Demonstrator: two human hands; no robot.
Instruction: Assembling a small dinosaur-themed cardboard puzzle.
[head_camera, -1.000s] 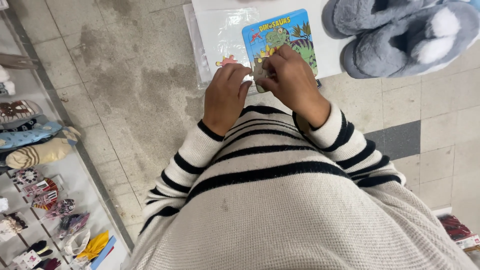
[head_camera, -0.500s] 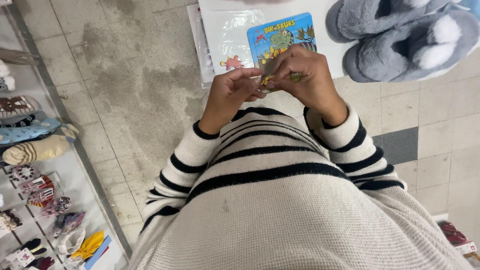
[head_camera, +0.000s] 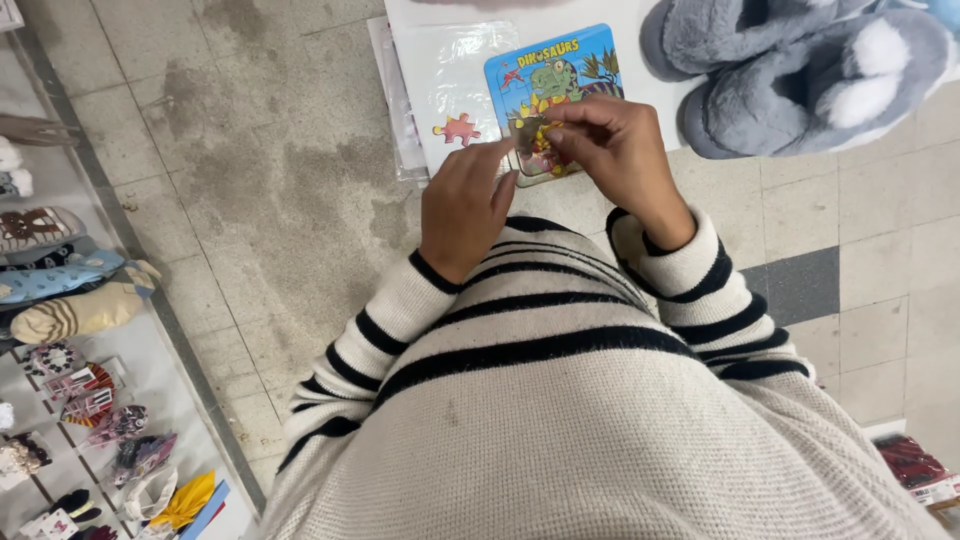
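My left hand (head_camera: 465, 205) and my right hand (head_camera: 615, 150) meet over a blue cartoon jigsaw board (head_camera: 555, 85) lying on a white surface (head_camera: 640, 70). Both pinch a small puzzle piece (head_camera: 527, 135) between their fingertips, just above the board's lower part. A loose pink and yellow puzzle piece (head_camera: 457, 129) lies on a clear plastic wrapper (head_camera: 450, 75) left of the board. My sleeves are cream with black stripes.
Grey furry slippers (head_camera: 800, 60) sit on the white surface to the right of the board. At the left, a shelf rack (head_camera: 70, 300) holds socks and small hair accessories. The floor is worn tile (head_camera: 260, 180). Red packaged goods (head_camera: 910, 465) lie at the lower right.
Both hands have shifted slightly and drawn together on the small piece over the board. The view has moved a little, so the board sits further right.
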